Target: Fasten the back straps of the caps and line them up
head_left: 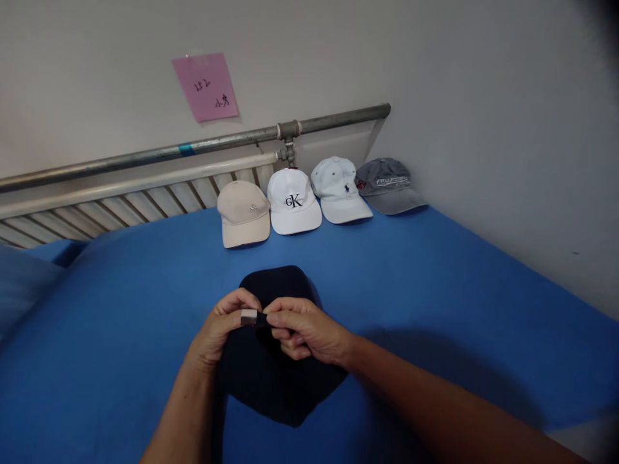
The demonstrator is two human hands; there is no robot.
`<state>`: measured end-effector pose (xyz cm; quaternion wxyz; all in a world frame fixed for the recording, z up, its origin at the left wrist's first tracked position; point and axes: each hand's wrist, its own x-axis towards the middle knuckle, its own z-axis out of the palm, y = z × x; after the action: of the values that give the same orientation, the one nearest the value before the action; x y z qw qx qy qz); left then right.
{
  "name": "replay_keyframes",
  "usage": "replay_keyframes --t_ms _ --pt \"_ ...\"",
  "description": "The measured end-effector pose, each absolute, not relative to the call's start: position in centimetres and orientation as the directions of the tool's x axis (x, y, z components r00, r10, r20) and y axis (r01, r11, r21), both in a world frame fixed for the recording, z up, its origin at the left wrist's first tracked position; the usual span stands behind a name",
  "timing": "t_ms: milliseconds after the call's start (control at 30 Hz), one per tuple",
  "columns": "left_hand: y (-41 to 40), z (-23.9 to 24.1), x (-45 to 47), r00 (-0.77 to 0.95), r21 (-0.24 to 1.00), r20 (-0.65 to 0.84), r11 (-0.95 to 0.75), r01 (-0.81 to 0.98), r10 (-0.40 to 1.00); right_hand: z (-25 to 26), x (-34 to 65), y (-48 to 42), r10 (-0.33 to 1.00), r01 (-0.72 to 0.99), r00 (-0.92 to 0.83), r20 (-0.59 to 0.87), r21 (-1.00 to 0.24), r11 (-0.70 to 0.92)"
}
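Note:
A dark navy cap [283, 374] lies on the blue bed sheet [120, 322] in front of me. Both hands are on its back strap. My left hand [225, 328] pinches the strap end, which carries a small pale tab [248, 316]. My right hand [302, 334] has its fingers curled around the strap just to the right of that tab. The hands touch each other above the middle of the cap.
Several caps line the far edge of the bed: beige [242, 212], white with a black logo [293, 201], pale blue [340, 190], grey [389, 185]. Behind them run metal pipes [193, 149] and a slatted rail. A pink note [206, 87] hangs on the wall.

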<state>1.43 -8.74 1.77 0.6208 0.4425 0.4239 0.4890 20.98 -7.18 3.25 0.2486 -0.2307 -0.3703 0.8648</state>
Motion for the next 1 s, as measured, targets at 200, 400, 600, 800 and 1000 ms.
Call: replay_keyframes --t_ms 200,400,600,800,1000 --pt "-8.81 1.8 1.57 0.137 0.95 -0.147 0.178 -0.257 0.98 3.54 20.9 -7.28 0.605 -0.271 -0.772 -0.196 -0.759 -0.592" --pt "-9.11 2.13 1.89 0.133 0.906 -0.179 0.216 -0.363 0.975 3.43 20.99 -7.22 0.587 -0.261 -0.785 -0.198 -0.754 -0.603" --pt "-8.96 2.04 1.81 0.12 0.924 -0.176 0.205 -0.322 0.977 3.21 20.95 -7.17 0.607 -0.289 -0.773 -0.187 -0.748 -0.597" --pt "-9.0 1.76 1.65 0.149 0.917 -0.196 0.235 -0.323 0.969 3.37 21.06 -7.15 0.625 -0.311 -0.758 -0.187 -0.739 -0.598" --pt "-9.02 1.68 1.73 0.164 0.907 -0.174 0.223 -0.358 0.971 3.49 21.11 -7.22 0.684 -0.295 -0.695 -0.22 -0.78 -0.551"
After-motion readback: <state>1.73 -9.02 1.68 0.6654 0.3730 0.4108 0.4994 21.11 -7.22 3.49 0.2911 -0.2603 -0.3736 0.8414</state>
